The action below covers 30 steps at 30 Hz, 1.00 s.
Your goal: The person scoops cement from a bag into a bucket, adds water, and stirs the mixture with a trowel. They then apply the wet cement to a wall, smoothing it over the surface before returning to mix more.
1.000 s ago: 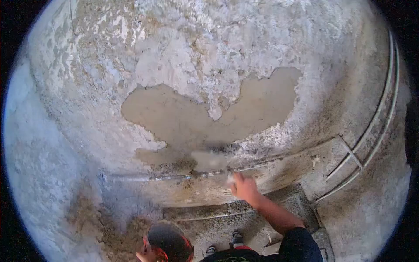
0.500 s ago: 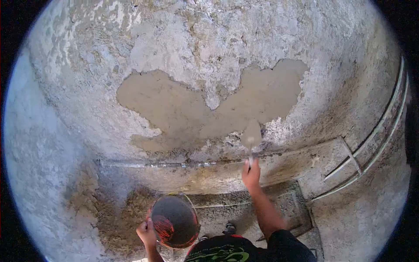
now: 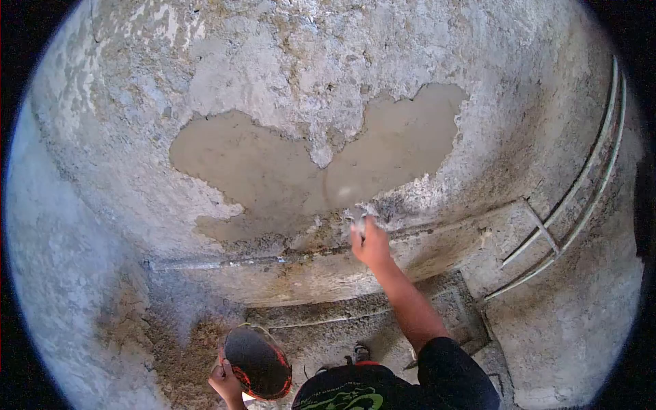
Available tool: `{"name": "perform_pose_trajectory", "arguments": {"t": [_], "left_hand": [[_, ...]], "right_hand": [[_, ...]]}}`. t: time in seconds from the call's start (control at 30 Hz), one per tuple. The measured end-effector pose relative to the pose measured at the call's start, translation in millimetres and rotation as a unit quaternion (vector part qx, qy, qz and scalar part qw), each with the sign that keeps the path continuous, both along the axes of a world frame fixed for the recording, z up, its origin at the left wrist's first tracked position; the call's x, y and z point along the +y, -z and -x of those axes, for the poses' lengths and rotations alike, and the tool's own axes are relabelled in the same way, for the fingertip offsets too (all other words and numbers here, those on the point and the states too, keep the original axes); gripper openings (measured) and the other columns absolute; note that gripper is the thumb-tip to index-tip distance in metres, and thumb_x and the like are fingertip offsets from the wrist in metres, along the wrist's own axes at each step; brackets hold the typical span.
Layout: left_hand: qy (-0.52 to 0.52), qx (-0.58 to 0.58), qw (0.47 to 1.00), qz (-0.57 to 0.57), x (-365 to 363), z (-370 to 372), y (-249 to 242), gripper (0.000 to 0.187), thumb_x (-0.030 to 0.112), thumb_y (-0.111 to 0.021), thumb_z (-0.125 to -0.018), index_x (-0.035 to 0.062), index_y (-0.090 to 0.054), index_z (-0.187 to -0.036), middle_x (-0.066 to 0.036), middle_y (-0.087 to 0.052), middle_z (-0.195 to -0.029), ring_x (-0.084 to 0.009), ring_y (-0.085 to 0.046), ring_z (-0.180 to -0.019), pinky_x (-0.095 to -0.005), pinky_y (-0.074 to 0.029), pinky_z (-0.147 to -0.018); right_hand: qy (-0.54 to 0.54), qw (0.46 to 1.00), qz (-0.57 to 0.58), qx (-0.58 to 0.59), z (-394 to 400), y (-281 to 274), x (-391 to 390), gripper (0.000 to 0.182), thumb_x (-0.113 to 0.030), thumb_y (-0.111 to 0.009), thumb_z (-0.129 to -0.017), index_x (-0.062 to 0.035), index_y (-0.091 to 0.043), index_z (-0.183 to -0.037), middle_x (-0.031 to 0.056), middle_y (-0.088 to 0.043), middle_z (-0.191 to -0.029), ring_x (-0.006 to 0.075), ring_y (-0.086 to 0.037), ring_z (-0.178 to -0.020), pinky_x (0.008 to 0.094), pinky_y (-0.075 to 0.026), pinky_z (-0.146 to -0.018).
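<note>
My right hand [image 3: 371, 242] is closed around the handle of a trowel [image 3: 341, 192], whose blurred blade lies over the lower middle of a wet mortar patch [image 3: 403, 140] on the rough wall. The patch is smooth and grey-brown, with ragged edges and a notch at its top. Down at the lower left, my left hand [image 3: 225, 380] grips the rim of a dark round bucket [image 3: 256, 359] with red-orange smears. The bucket is tilted, and its inside looks dark.
A ledge [image 3: 301, 283] runs along the foot of the wall, below the patch. Thin pale pipes [image 3: 589, 176] curve along the right side, joined by a short crosspiece. One of my shoes [image 3: 361, 352] shows on the floor beneath me.
My right hand has swept the trowel left and up, from below the patch's right part onto its middle. The bucket has moved lower and left, with its tilt changed.
</note>
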<state>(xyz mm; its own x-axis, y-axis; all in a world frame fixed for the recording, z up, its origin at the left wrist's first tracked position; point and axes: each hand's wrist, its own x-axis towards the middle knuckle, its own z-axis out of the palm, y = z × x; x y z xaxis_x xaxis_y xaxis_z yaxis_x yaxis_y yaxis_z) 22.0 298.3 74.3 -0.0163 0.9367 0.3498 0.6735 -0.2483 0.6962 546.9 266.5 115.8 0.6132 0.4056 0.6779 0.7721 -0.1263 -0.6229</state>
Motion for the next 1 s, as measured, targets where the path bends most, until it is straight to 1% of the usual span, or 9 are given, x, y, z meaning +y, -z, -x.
{"name": "perform_pose_trajectory", "arguments": {"t": [0.07,0.23,0.4,0.5,0.57,0.6,0.7,0.77,1.0], "left_hand": [[-0.014,0.021,1.0,-0.008,-2.2,7.0,-1.2,0.05,0.009,-0.068,-0.092,0.0003,-0.033,-0.057,-0.005,-0.025,-0.052,-0.0116,-0.025,-0.052,-0.0386,-0.021,-0.047],[-0.04,0.008,0.999,0.019,-7.5,32.6,13.2,0.05,0.02,-0.067,-0.096,-0.0034,-0.04,-0.06,-0.007,-0.032,-0.051,-0.017,-0.027,-0.05,-0.0393,-0.024,-0.049],[-0.049,-0.017,0.997,0.053,0.3,51.5,38.6,0.052,0.021,-0.066,-0.097,-0.0003,-0.04,-0.058,0.001,-0.032,-0.054,-0.0094,-0.028,-0.056,-0.036,-0.022,-0.049],[-0.006,-0.028,0.996,0.08,-4.4,37.1,21.6,0.05,0.02,-0.066,-0.097,-0.0017,-0.04,-0.06,0.004,-0.035,-0.054,-0.0095,-0.027,-0.056,-0.0358,-0.023,-0.049],[0.014,-0.036,0.999,0.024,0.3,34.4,26.1,0.048,0.018,-0.066,-0.097,-0.0026,-0.04,-0.062,0.013,-0.031,-0.073,-0.0098,-0.027,-0.055,-0.036,-0.024,-0.048],[0.02,-0.003,1.0,0.013,-1.0,33.2,17.6,0.046,0.016,-0.065,-0.097,-0.0044,-0.042,-0.062,-0.01,-0.028,-0.054,-0.01,-0.027,-0.055,-0.0362,-0.025,-0.047],[0.007,0.052,0.998,-0.018,-3.2,39.4,20.0,0.046,0.015,-0.065,-0.096,-0.0039,-0.042,-0.062,-0.007,-0.031,-0.052,-0.0108,-0.028,-0.054,-0.0368,-0.025,-0.048],[0.005,-0.053,0.996,0.069,-0.4,44.3,28.2,0.046,0.016,-0.066,-0.096,-0.0039,-0.042,-0.061,-0.006,-0.028,-0.054,-0.0117,-0.028,-0.054,-0.0383,-0.024,-0.048],[0.007,0.028,0.999,0.016,-5.6,43.3,22.5,0.05,0.021,-0.067,-0.096,-0.0029,-0.041,-0.061,-0.004,-0.029,-0.053,-0.0125,-0.027,-0.054,-0.0388,-0.023,-0.048]], "right_hand": [[-0.013,0.975,0.214,0.058,19.1,37.3,-16.2,0.039,-0.031,-0.062,-0.095,0.003,-0.053,-0.112,0.0267,-0.066,-0.077,0.0492,-0.064,-0.071,0.0559,-0.051,-0.063],[-0.047,0.983,0.169,0.05,65.3,99.6,-62.6,0.037,-0.032,-0.062,-0.095,0.0013,-0.056,-0.109,0.0247,-0.064,-0.074,0.0468,-0.063,-0.062,0.0524,-0.05,-0.057],[-0.006,0.995,-0.08,0.057,34.9,20.9,-26.2,0.029,-0.023,-0.065,-0.094,0.0019,-0.055,-0.106,0.0232,-0.059,-0.069,0.0463,-0.062,-0.062,0.0506,-0.047,-0.055],[0.043,0.998,-0.049,0.012,9.3,-6.5,-12.6,0.03,-0.023,-0.064,-0.095,0.0022,-0.055,-0.108,0.0239,-0.061,-0.072,0.0461,-0.063,-0.065,0.0504,-0.048,-0.056],[0.023,0.998,-0.052,0.006,0.7,-1.4,-8.3,0.031,-0.024,-0.065,-0.094,0.002,-0.056,-0.108,0.0255,-0.064,-0.075,0.0472,-0.064,-0.067,0.0512,-0.049,-0.057],[0.026,0.998,-0.058,0.003,-2.1,0.8,-6.2,0.031,-0.024,-0.065,-0.094,0.002,-0.056,-0.108,0.0255,-0.064,-0.075,0.0472,-0.064,-0.067,0.0512,-0.049,-0.057],[0.067,0.998,-0.005,-0.018,2.3,15.2,-12.3,0.034,-0.025,-0.065,-0.093,0.0022,-0.056,-0.111,0.028,-0.066,-0.079,0.0482,-0.065,-0.069,0.0532,-0.05,-0.059],[0.07,0.998,0.001,0.003,7.8,19.8,-11.0,0.036,-0.026,-0.065,-0.092,0.0025,-0.056,-0.112,0.0293,-0.066,-0.078,0.0491,-0.064,-0.068,0.0557,-0.05,-0.06],[0.083,0.996,-0.004,-0.022,7.9,35.8,3.2,0.038,-0.028,-0.065,-0.092,0.0023,-0.056,-0.114,0.0291,-0.066,-0.079,0.0495,-0.064,-0.067,0.0564,-0.05,-0.059]]}}
